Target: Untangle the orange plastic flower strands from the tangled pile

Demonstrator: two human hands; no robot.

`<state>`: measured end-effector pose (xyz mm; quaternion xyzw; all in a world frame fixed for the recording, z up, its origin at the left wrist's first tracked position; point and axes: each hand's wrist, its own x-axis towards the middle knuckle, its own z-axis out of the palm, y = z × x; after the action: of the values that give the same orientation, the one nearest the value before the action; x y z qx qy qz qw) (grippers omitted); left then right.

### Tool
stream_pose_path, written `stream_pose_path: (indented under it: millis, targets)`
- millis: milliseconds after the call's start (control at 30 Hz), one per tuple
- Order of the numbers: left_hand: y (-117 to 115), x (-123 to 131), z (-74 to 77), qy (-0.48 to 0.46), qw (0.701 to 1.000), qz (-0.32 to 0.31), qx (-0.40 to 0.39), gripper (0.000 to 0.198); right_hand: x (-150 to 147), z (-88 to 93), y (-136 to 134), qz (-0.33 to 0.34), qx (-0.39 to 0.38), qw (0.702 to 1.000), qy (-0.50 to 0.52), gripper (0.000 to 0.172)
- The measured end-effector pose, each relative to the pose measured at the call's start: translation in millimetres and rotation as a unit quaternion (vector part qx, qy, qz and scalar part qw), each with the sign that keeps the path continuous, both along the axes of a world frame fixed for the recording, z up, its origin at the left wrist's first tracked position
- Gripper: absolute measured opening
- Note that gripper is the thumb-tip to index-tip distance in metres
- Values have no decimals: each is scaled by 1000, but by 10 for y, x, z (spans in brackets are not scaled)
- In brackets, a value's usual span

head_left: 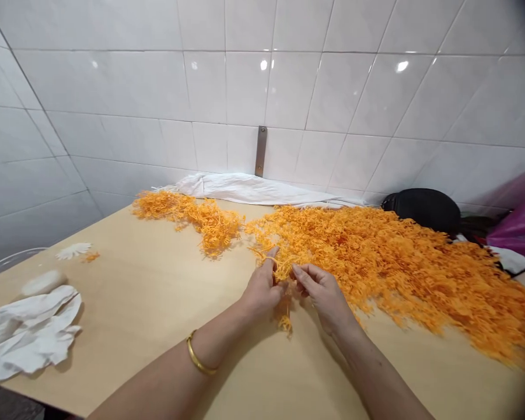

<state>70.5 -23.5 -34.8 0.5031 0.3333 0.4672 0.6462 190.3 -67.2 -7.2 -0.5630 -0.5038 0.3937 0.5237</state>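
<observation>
My left hand (pixel 265 282), with a gold bangle on its wrist, is closed round a small bunch of stringy orange plastic sprigs (pixel 283 268). A thin piece of the same stuff dangles below the fingers. Thumb and fingers of my right hand (pixel 317 286) pinch at the right side of this bunch; which strand they grip is too small to make out. Just beyond and right of my hands spreads a large heap of orange sprigs (pixel 376 256). A smaller pile (pixel 201 219) lies at the back left, its right end close to the heap.
On the table (pixel 157 303), at the left, are a crumpled white cloth (pixel 35 332), a smooth white oval object (pixel 44 282) and a white petalled piece (pixel 73 251). White fabric (pixel 245 188) runs along the tiled wall. A black bag (pixel 424 207) and a purple bag (pixel 518 221) stand back right.
</observation>
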Motion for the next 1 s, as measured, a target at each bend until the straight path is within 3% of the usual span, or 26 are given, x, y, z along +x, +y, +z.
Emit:
stream_pose_path:
  millis: [133, 267, 400, 533, 667, 767, 900, 1000]
  targets:
    - [17, 6, -27, 65, 995, -46, 52, 65, 72, 10, 7, -42, 24, 999, -5, 28]
    - [25, -2, -20, 118, 988, -13, 98, 56, 14, 62, -35, -43, 58, 995, -62, 36]
    - [-5, 4, -32, 89, 989, 8, 117, 47, -94, 72, -71, -9, 60, 995, -82, 31]
    - [1, -21, 8, -3, 999, -42, 1, 42, -39, 60, -61, 2, 63, 995, -74, 30]
    - [94, -115, 163, -41, 992, -76, -95, 30, 93, 48, -47, 28, 20, 997, -74, 33]
    - [170, -172, 254, -110, 981, -57, -152, 8, 97, 57, -67, 25, 26, 991, -128, 32]
    - [205, -170, 256, -167, 958, 5, -233, 15, -14, 89, -127, 32, 69, 969, -236, 29]
    - [214, -156, 224, -184, 944, 36, -271, 17, -64, 93, -145, 71, 70, 961, -257, 28]
